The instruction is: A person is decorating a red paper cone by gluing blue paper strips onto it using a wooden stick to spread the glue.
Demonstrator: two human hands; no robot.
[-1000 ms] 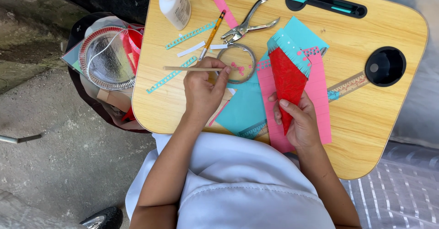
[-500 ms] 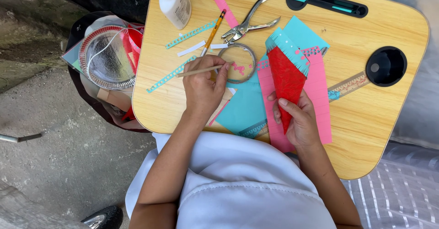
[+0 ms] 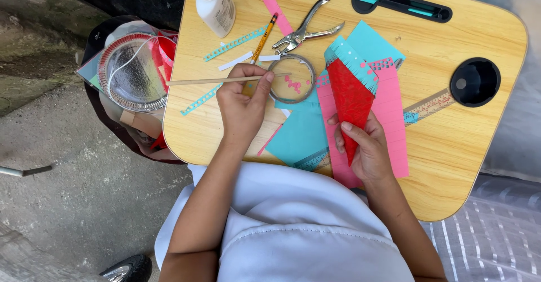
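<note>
My left hand point(image 3: 243, 104) pinches a thin wooden stick point(image 3: 214, 81) that lies level and points left over the wooden lap table point(image 3: 451, 163). Just beyond its fingers are a yellow pencil point(image 3: 263, 37) and a clear round lid point(image 3: 292, 79) with pink paper bits inside. My right hand point(image 3: 366, 147) holds the narrow tip of a red paper cone point(image 3: 350, 99) with a teal fringed rim. The cone rests over pink paper point(image 3: 391, 124) and teal paper point(image 3: 301, 135).
A glue bottle point(image 3: 216, 3), a metal hole punch point(image 3: 304, 31), punched teal strips point(image 3: 234, 43) and a ruler point(image 3: 431, 106) lie on the table. A round cup hole point(image 3: 475, 81) is at its right. A bag with a foil dish point(image 3: 131, 73) sits to the left.
My left hand has shifted slightly with the stick, which now sits a little higher and further left. My right hand and the cone have stayed put.
</note>
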